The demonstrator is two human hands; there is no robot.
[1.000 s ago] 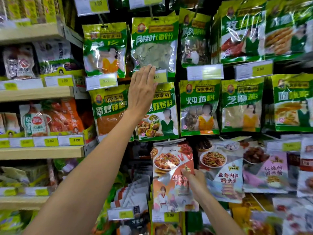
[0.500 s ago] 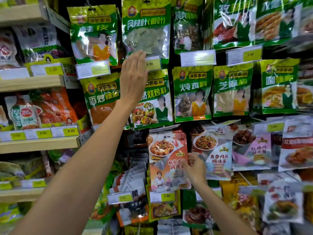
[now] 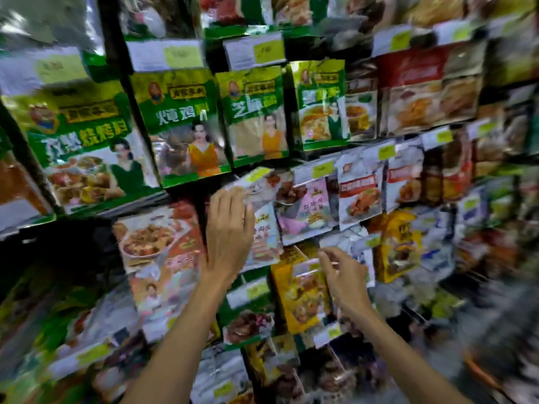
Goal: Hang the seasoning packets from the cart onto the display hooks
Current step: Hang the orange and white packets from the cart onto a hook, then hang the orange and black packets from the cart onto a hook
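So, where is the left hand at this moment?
In the head view it is near the centre: the left hand lies against a white packet, just under the row of green packets, with the right hand lower to its right.

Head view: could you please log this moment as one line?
view blurred | left hand open, in front of pale packet | right hand by yellow packet, grip unclear

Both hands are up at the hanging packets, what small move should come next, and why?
Probably close the left hand on the white packet and square it: it hangs tilted, straight fingers only touch it, and the right hand hovers at the yellow packet.
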